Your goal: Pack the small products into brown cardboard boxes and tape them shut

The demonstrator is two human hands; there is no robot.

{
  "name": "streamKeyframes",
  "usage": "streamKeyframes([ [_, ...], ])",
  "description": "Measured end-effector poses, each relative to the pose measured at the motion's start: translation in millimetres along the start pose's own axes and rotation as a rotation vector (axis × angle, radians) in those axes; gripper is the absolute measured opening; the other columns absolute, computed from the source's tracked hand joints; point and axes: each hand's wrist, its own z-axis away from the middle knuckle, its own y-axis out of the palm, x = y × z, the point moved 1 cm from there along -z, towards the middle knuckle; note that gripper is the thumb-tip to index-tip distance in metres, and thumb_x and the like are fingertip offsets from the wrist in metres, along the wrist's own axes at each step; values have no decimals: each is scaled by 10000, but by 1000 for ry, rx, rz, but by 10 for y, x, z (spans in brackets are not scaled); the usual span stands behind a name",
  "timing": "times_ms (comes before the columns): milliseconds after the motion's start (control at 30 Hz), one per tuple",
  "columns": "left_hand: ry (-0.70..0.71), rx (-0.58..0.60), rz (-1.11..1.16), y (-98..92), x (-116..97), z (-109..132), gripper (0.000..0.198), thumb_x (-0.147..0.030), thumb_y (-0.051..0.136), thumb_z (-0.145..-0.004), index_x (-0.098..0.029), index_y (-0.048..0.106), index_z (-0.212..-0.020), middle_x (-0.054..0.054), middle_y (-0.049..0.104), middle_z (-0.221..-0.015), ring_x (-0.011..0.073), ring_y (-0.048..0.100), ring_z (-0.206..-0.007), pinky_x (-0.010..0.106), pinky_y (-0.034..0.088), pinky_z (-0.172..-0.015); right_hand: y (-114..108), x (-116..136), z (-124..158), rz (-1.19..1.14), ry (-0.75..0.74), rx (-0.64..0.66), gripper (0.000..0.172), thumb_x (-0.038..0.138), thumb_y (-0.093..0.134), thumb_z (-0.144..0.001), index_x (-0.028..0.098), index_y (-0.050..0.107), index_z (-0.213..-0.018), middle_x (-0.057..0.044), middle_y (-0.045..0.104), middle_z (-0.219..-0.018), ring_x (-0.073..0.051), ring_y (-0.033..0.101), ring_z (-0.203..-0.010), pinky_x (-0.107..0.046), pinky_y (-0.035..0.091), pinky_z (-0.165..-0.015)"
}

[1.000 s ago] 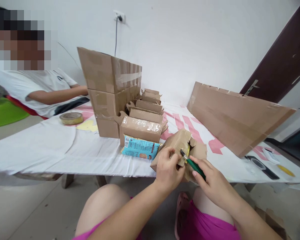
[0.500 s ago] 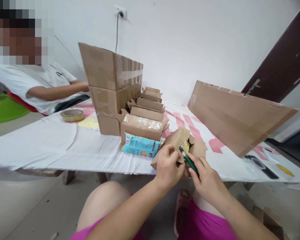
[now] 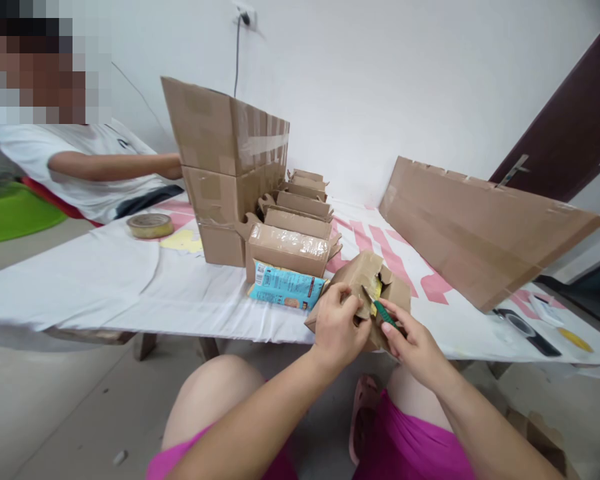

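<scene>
A small brown cardboard box (image 3: 353,272) sits tilted at the table's front edge, with a torn opening and a bit of yellow showing. My left hand (image 3: 339,327) is closed on the near side of this box, fingers curled at its flap. In my right hand (image 3: 414,341) is a green-handled utility knife (image 3: 383,313), its blade pointing up and left against the box near the opening. Just left of the box lies a blue snack packet (image 3: 286,288), leaning against a taped carton (image 3: 287,247).
Stacked cardboard boxes (image 3: 220,193) stand left of centre, beside a row of open cartons. A tape roll (image 3: 150,226) lies at left. A large cardboard panel (image 3: 480,233) rises at right, near a black tape dispenser (image 3: 527,332). A co-worker's arm (image 3: 115,167) reaches behind the stack.
The knife has shifted slightly, and its blade now sits more exposed beside the box's opening. My left hand stays on the box. The view has moved a little.
</scene>
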Motion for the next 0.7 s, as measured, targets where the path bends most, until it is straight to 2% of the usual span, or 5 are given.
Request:
streamKeyframes([
  [100, -13, -1, 13, 17, 21, -11, 138, -141, 635, -665, -178, 597, -792, 85, 506, -1026, 222, 547, -949, 368, 495, -845, 0, -14, -23, -319, 182, 103, 625, 488, 523, -830, 178, 397, -1357, 75, 453, -514, -84, 380, -388, -207, 299, -370],
  [267, -14, 20, 36, 29, 26, -25, 159, -141, 642, -668, -183, 599, -815, 81, 510, -1041, 219, 552, -971, 362, 491, -863, -35, -92, -7, -463, 166, 70, 585, 502, 573, -802, 226, 445, -1302, -1, 564, -822, -46, 403, -428, -202, 297, -370],
  [433, 6, 37, 54, 16, -16, -20, 192, -136, 658, -650, -184, 607, -829, 80, 522, -1044, 218, 553, -979, 359, 488, -871, -221, -280, 57, 74, -133, -36, 459, 407, 526, -865, 238, 501, -1291, -64, 632, -948, -157, 595, -718, -292, 494, -615],
  [567, 33, 38, 54, 7, -11, -30, 191, -132, 659, -642, -180, 609, -820, 87, 525, -1050, 221, 556, -974, 358, 488, -865, -442, -580, 39, 468, -428, -158, 430, 334, 531, -861, 245, 506, -1281, -96, 598, -1143, -228, 566, -1046, -378, 456, -904],
  [700, -28, 21, 58, 2, 40, -53, 207, -113, 654, -625, -181, 609, -815, 87, 523, -1029, 216, 559, -934, 357, 495, -838, -629, -1079, -111, 679, -71, -459, 434, 358, 431, -881, 168, 493, -1266, -142, 579, -1171, -263, 548, -1103, -412, 434, -934],
])
